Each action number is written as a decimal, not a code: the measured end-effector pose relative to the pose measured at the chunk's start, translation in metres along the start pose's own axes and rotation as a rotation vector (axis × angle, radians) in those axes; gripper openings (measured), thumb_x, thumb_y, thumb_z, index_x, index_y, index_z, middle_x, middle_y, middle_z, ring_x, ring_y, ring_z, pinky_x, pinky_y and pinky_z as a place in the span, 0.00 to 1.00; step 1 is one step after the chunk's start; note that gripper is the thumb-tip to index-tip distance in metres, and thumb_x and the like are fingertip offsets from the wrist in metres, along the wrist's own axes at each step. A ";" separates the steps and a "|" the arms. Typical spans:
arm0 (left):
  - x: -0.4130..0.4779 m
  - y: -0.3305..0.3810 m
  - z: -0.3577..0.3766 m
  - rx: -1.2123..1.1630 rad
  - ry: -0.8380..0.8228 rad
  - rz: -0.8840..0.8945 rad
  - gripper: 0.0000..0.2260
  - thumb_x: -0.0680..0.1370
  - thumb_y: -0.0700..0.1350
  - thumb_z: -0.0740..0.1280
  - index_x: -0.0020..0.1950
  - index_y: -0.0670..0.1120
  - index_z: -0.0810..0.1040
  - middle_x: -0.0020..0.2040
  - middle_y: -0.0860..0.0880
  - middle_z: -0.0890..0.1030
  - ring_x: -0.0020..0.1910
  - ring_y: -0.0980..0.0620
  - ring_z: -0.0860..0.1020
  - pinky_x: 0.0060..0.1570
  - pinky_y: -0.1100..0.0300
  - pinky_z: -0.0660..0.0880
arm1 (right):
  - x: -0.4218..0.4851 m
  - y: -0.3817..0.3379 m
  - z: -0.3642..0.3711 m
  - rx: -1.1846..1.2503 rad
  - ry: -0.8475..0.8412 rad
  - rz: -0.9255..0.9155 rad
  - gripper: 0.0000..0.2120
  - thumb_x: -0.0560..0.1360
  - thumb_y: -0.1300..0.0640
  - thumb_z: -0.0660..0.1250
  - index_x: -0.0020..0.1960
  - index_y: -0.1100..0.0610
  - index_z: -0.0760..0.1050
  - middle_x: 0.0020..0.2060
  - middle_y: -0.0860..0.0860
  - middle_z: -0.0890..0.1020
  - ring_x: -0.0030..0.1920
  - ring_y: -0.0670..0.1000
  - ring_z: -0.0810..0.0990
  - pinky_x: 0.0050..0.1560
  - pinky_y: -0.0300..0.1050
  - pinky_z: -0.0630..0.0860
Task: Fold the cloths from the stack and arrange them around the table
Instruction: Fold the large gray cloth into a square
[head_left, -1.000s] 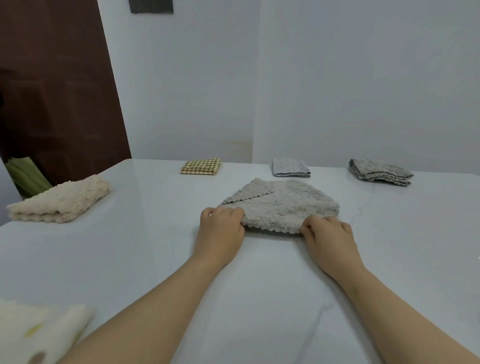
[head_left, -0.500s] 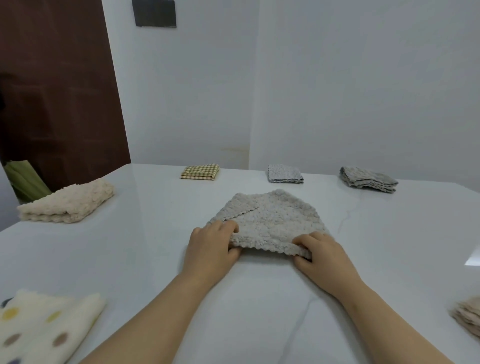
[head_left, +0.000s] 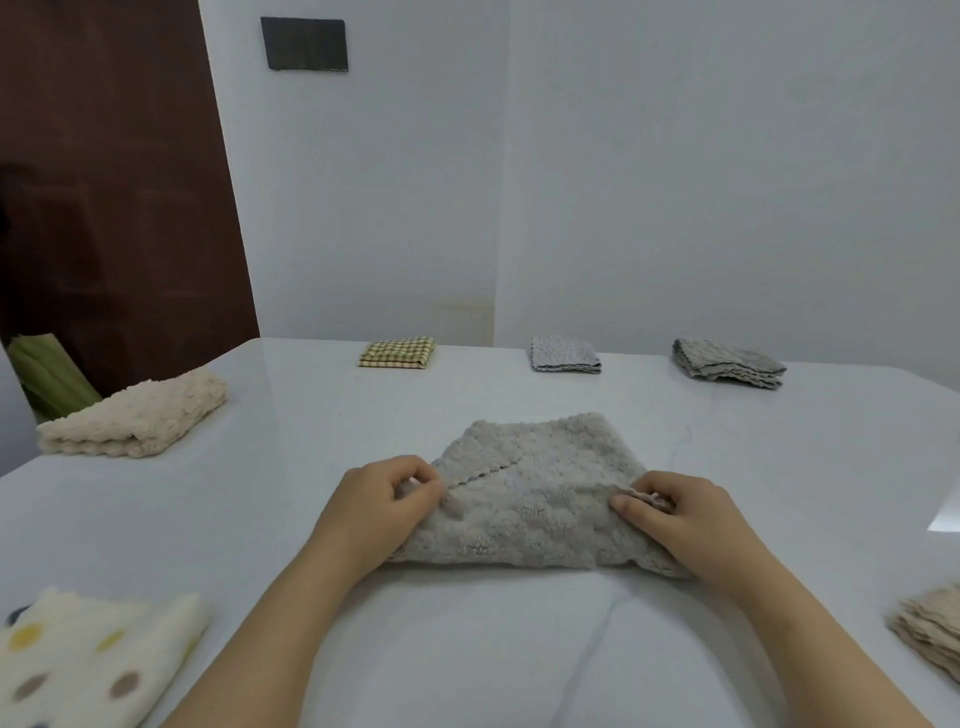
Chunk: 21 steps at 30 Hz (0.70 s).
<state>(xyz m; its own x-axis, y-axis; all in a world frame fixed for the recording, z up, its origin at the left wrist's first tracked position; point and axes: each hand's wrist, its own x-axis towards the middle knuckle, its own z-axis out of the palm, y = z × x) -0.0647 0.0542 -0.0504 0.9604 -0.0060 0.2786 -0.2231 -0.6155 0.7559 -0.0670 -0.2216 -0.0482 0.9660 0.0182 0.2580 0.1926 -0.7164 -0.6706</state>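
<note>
A fluffy grey cloth (head_left: 535, 499) lies partly folded on the white table (head_left: 467, 649), its near edge rolled into a thick fold. My left hand (head_left: 379, 512) pinches the cloth's left side, thumb and fingers curled on the edge. My right hand (head_left: 685, 519) pinches its right side in the same way. A stack of beige cloths (head_left: 930, 629) shows at the right edge, cut off by the frame.
Folded cloths lie around the table: a cream fluffy one (head_left: 135, 421) at the left, a yellow checked one (head_left: 397, 353), a pale grey one (head_left: 563, 356) and a darker grey one (head_left: 727, 364) along the far edge, a dotted cream one (head_left: 88, 660) near left. A brown door (head_left: 114, 182) stands behind.
Both hands have drawn the grey cloth toward me and turned its near edge over into a thicker fold. The view has tipped down, bringing the dotted cloth and beige stack into sight.
</note>
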 end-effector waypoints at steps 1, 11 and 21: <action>-0.001 0.002 -0.001 0.066 -0.063 -0.036 0.12 0.77 0.53 0.63 0.35 0.53 0.79 0.22 0.55 0.70 0.25 0.58 0.67 0.28 0.65 0.62 | 0.001 0.000 0.001 -0.003 -0.010 0.008 0.11 0.72 0.49 0.68 0.33 0.51 0.76 0.28 0.48 0.77 0.32 0.46 0.73 0.33 0.35 0.66; 0.056 0.025 0.037 0.696 -0.100 0.176 0.14 0.78 0.52 0.60 0.61 0.50 0.73 0.58 0.51 0.78 0.57 0.49 0.75 0.52 0.55 0.72 | 0.003 -0.001 0.010 -0.099 -0.050 0.031 0.10 0.74 0.46 0.65 0.38 0.50 0.77 0.33 0.47 0.80 0.39 0.46 0.76 0.42 0.44 0.72; 0.095 0.007 0.029 0.183 0.050 -0.294 0.10 0.78 0.42 0.60 0.56 0.43 0.77 0.57 0.44 0.78 0.52 0.46 0.74 0.48 0.58 0.69 | 0.003 -0.001 0.010 -0.111 -0.076 0.023 0.10 0.74 0.45 0.65 0.42 0.51 0.78 0.39 0.47 0.81 0.44 0.47 0.77 0.48 0.45 0.73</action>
<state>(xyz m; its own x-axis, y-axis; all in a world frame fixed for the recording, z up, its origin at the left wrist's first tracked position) 0.0297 0.0266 -0.0353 0.9688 0.2282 0.0971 0.0994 -0.7160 0.6910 -0.0622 -0.2140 -0.0535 0.9810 0.0507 0.1875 0.1542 -0.7902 -0.5932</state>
